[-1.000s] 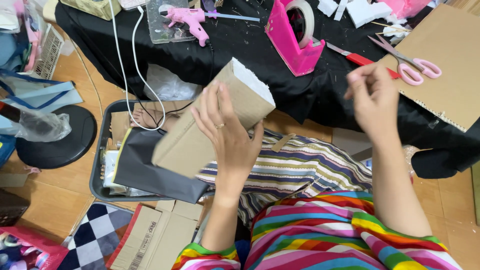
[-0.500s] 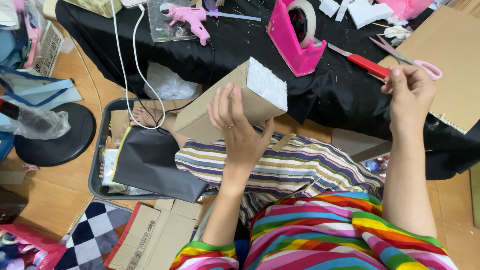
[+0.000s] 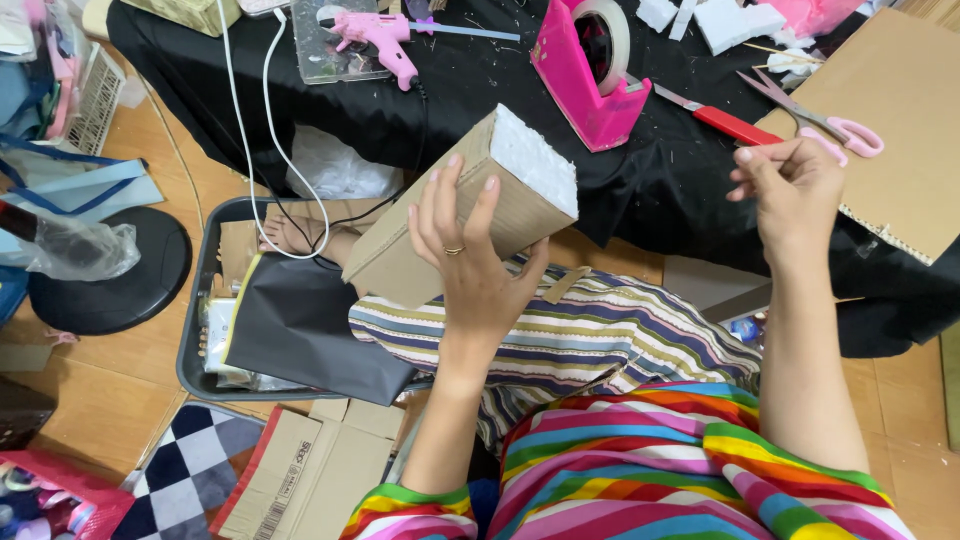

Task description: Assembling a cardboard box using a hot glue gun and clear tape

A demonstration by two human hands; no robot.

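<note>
left hand (image 3: 470,265) raised, fingers spread, gripping a tilted cardboard block (image 3: 470,205), right hand (image 3: 795,190) lifted beside scissors (image 3: 825,125), fingers loosely curled, holding nothing visible

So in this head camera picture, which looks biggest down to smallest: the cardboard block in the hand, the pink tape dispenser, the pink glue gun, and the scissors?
1. Cardboard block, though it is held up nearer the camera, which enlarges it.
2. Pink tape dispenser.
3. Pink glue gun and scissors: they look much alike, so I would not rank them.
</note>
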